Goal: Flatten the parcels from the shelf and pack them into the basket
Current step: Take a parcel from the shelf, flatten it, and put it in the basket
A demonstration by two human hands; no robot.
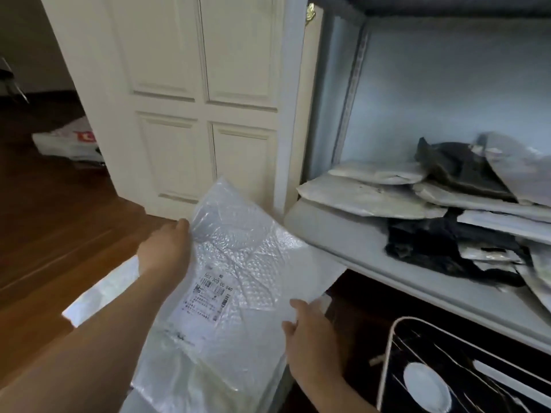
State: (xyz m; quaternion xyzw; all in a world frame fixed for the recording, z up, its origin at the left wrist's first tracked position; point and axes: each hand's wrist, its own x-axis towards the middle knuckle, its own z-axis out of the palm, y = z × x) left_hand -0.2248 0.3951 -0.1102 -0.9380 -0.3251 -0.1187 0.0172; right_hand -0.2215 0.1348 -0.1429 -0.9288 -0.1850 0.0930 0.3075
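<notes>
Two hands holding one clear bubble-wrap parcel [238,263] out in front of the shelf [357,242], at its left corner. Left hand [167,248] gripping the parcel's upper left edge, thumb lying along the plastic, fingers hidden behind it. Right hand [310,332] pinching the lower right edge, thumb on top, fingers curled underneath. Parcel tilting, its top leaning toward the white panelled door [202,93], its bottom edge touching more clear plastic wrap [190,383] bunched up below. Printed shipping label [205,299] facing up on the parcel, near the left hand's wrist, barcodes and digits showing.

Remaining parcels [366,201] lying heaped on the shelf to the right: grey and white mailers overlapping, with black mailers [447,171] crumpled among them, some sagging over the front lip. White wire basket [387,353] standing below the shelf at lower right, just beside the right hand, holding flat pale items too blurred for telling apart.

Lying on the wooden floor [59,219] past the door, well apart from the hands: a white bag with a red patch [71,141]. Stretching along the floor beneath the left forearm: a bright pale strip [101,290], nature unclear.
</notes>
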